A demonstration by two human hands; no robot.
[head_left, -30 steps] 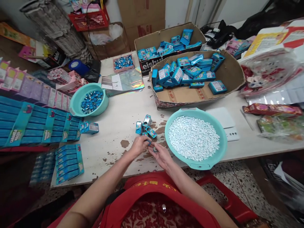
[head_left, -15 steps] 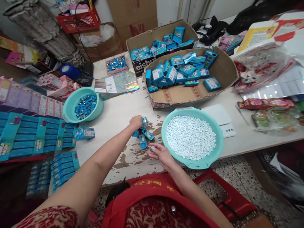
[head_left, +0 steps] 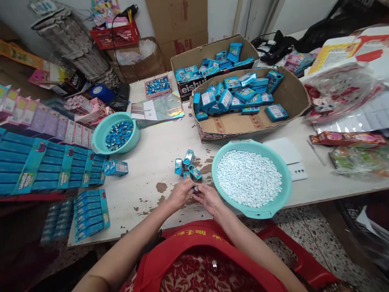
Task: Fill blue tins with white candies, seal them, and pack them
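My left hand (head_left: 181, 194) and my right hand (head_left: 209, 198) meet at the table's front. Both are closed, with fingertips pinching a small round dark-and-silver piece (head_left: 195, 189) between them; the fingers hide most of it. Just beyond them stand and lean several small blue boxes, among them an upright box (head_left: 178, 166), a taller box (head_left: 189, 156) and a tilted box (head_left: 195, 172). To the right of my right hand is a turquoise basin (head_left: 288, 190) holding many small white candies (head_left: 249, 176).
Small blue-and-silver round pieces fill a turquoise bowl (head_left: 135, 140) at left. Behind, a cut-down cardboard box (head_left: 225, 132) holds loose blue boxes. Blue display packs (head_left: 91, 215) line the left side. A white flat device (head_left: 298, 171) lies right of the basin.
My left hand has come back from the blue boxes to my right hand, and they now meet at the round piece. The view has shifted slightly.
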